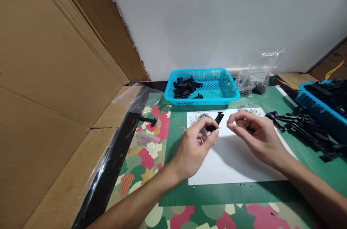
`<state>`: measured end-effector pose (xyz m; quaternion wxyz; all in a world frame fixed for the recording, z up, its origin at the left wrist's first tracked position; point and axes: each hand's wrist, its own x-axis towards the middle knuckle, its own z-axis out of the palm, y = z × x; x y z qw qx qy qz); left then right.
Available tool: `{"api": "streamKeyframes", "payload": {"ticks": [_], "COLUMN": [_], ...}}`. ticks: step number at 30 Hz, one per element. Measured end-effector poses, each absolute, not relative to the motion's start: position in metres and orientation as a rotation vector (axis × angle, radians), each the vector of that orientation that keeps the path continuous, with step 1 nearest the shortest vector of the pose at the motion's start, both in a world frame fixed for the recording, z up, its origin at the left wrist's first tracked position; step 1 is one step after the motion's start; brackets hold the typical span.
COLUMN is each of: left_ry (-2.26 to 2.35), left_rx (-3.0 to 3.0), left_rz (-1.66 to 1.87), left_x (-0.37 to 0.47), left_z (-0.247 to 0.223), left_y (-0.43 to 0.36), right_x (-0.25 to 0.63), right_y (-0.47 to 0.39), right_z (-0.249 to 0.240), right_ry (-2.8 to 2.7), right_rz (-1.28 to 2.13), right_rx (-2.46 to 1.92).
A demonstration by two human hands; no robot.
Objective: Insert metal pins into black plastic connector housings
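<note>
Above a white sheet of paper (217,167), my left hand (196,146) grips a small black plastic part (219,117) between thumb and fingers. Across a short gap, my right hand (256,135) has its thumb and forefinger pinched together; what sits at the tips is too small to make out. A bit of shiny metal (245,123) shows among the curled right fingers. Behind the left hand lies a heap of tiny metal pieces (199,117). Another small metal pile (247,109) lies at the paper's far edge, beyond the right hand.
A blue basket (202,103) with black parts stands against the wall. Clear bags (260,81) of metal pieces sit beside it. Loose black parts (303,129) and a second blue basket (311,100) are at right. A lone black part (148,120) and small bag (148,138) lie left.
</note>
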<state>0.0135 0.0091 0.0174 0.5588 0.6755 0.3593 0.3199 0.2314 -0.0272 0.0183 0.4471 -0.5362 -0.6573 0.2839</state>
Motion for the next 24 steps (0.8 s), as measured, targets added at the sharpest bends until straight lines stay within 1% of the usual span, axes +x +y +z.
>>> {"api": "streamKeyframes", "payload": {"ticks": [4, 13, 19, 24], "left_ry": [0.813, 0.825, 0.842, 0.834], "left_rx": [1.682, 1.593, 1.582, 1.672], "left_rz": [0.729, 0.711, 0.744, 0.746], "left_x": [0.014, 0.016, 0.017, 0.017], "left_z": [0.019, 0.018, 0.018, 0.015], "left_y": [0.006, 0.005, 0.006, 0.007], "right_x": [0.221, 0.214, 0.218, 0.221], "right_y": [-0.032, -0.034, -0.032, -0.031], "right_z": [0.016, 0.012, 0.017, 0.020], "right_ry": [-1.653, -1.616, -1.436, -1.527], "right_rz": [0.707, 0.685, 0.824, 0.749], "right_rx": [-1.264, -1.275, -1.273, -1.312]}}
